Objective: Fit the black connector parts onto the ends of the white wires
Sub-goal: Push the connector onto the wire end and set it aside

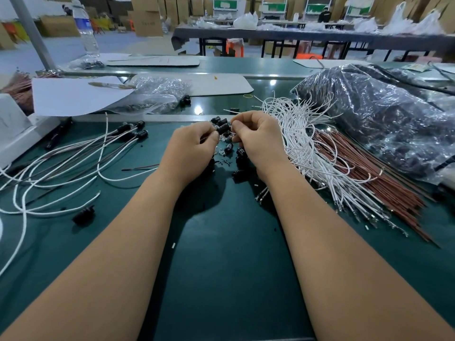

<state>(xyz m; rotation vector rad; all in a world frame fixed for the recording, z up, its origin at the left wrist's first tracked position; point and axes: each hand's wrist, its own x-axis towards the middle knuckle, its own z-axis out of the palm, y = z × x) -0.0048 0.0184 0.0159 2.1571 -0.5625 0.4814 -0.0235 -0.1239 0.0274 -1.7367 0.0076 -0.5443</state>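
Forearms nearest cam, reaching over green surface (221, 254) to left hand (189, 146) and right hand (258, 136), both pinching one black connector part (222, 128) between fingertips above loose pile of black connectors (240, 156); couldn't tell whether a wire end was in it. Lay w/ long axis roughly left-right, slightly tilted, right end higher. Judged early-to-mid: few finished wires w/ connectors (138, 130) at left, big bundle of bare white wires (307, 143) at right not yet done.
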